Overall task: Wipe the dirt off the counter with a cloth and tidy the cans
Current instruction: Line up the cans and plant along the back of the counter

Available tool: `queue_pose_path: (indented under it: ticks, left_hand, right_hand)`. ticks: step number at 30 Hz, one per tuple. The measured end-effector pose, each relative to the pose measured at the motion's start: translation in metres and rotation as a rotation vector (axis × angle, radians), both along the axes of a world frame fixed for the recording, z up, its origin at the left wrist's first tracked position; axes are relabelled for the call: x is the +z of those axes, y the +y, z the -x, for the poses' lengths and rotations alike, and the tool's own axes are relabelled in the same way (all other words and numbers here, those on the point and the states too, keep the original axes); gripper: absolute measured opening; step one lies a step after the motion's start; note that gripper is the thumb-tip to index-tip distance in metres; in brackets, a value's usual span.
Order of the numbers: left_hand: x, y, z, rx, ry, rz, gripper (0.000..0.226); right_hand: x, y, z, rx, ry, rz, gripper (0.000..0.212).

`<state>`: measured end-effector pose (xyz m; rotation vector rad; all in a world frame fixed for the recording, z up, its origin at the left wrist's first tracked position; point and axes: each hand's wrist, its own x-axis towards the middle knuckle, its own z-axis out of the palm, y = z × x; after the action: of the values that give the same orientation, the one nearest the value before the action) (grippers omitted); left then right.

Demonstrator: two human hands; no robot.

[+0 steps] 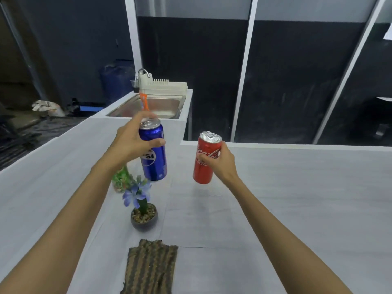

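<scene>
We hold both cans above the counter (297, 198): left hand (129, 143) grips blue can (153, 153), right hand (220, 161) grips red can (204, 159). Cloth (150, 267) lies flat at near edge.

Right under the left hand (129, 143) and its blue can (153, 160), a green patterned bottle (120, 179) and a potted flower (143, 211) stood in the way. Below and right of the right hand (222, 162) with its red can (204, 166), the desk (297, 204) lay open. 1 striped cloth (150, 268) lay nearer the person than both hands.

Blue can (154, 166), red can (204, 168), both aloft
</scene>
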<state>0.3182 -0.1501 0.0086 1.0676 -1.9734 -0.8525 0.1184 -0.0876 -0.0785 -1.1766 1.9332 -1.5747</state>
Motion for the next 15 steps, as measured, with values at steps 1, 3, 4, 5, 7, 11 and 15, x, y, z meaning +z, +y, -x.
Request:
queue_pose_path:
  ticks: [1,3,4,5,7,11,15]
  left_hand:
    - [0.005,0.003,0.017,-0.042,-0.005,-0.025,0.058]
    - [0.009,0.011,0.055,-0.105,-0.028,-0.074,0.058]
    - [0.007,0.015,0.076,-0.127,-0.036,-0.098,0.058]
    - [0.004,0.020,0.098,-0.147,-0.041,-0.119,0.058]
    - [-0.006,0.029,0.142,-0.177,-0.056,-0.119,0.057]
    - [-0.023,0.045,0.224,-0.213,-0.056,-0.100,0.056]
    - [-0.033,0.055,0.298,-0.218,-0.016,-0.127,0.056]
  right_hand:
    - [0.003,0.004,0.015,-0.019,0.015,-0.001,0.060]
    - [0.008,0.013,0.045,-0.058,0.040,-0.009,0.061]
    - [0.010,0.018,0.061,-0.077,0.050,-0.016,0.061]
    - [0.011,0.023,0.077,-0.095,0.061,-0.024,0.062]
    - [0.013,0.035,0.111,-0.129,0.080,-0.036,0.062]
    - [0.015,0.059,0.181,-0.176,0.104,-0.058,0.061]
    - [0.011,0.071,0.248,-0.214,0.109,-0.092,0.061]
